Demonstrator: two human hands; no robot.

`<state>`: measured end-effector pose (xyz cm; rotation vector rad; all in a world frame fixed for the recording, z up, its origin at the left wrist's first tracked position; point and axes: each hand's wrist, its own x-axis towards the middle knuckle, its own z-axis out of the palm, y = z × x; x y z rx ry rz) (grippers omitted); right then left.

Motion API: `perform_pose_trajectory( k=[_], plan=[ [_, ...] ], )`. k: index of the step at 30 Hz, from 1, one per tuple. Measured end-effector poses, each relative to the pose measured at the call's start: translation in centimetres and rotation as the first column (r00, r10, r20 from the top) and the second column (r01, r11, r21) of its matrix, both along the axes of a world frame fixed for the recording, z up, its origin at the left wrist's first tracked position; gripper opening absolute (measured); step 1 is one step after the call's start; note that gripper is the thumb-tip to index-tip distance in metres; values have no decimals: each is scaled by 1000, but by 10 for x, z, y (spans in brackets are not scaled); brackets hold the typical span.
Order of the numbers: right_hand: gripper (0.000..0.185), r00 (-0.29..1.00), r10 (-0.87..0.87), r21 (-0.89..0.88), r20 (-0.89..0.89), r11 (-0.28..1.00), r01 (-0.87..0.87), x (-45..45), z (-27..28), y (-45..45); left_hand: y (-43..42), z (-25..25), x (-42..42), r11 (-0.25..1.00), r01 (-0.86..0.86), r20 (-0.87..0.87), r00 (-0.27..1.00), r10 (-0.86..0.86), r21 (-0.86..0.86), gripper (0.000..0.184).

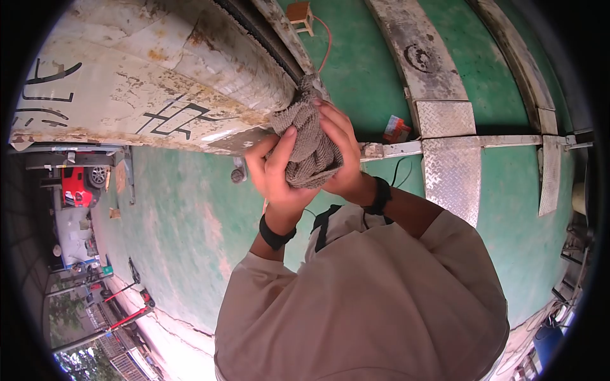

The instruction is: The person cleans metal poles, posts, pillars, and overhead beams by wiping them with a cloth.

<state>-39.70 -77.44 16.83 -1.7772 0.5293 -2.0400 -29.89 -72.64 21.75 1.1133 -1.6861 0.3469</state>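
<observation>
A bunched grey-brown cloth (308,143) is held between both hands, in front of my chest. My left hand (274,166) grips its left side, with the thumb lying along the cloth. On the right side, my right hand (341,149) has its fingers wrapped over the cloth. The cloth's upper end reaches the end of a worn, peeling white post (210,82) with rust spots and black painted characters. Both wrists wear black bands.
Metal ramps (448,117) with tread plates cross the green floor on the right. A small wooden stool (300,17) stands at the top, and a red-and-white box (396,129) lies beside a ramp. A red car (76,186) is at the far left.
</observation>
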Motion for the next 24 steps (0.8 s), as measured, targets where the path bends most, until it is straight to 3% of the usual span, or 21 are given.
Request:
perform_pose_trajectory(
  k=[3,6,13,17,19,22,24],
  plan=[
    [60,1000,3,-33,-21,999,-3,1,-34,-4,0,-30,9,998,45,14,999,-45,47,65],
    [61,986,1,21,-165,1000,3,-11,-67,-1,7,-63,16,982,75,-16,997,-73,174,62],
    [64,835,-72,222,-545,948,226,-35,-149,21,13,-123,21,862,82,66,989,-132,500,58],
    [67,776,-44,284,-630,916,282,-38,-139,42,16,-116,37,827,234,-34,967,-253,511,62],
    [68,770,-147,159,-621,938,308,-31,-103,49,19,-92,49,810,310,-87,947,-309,498,65],
    [65,760,-338,-68,-554,929,364,-6,-47,44,20,-51,65,896,376,-135,926,-353,238,69],
    [63,761,-397,-127,-513,912,390,17,-2,43,19,-28,76,945,315,-129,944,-303,89,71]
  ],
)
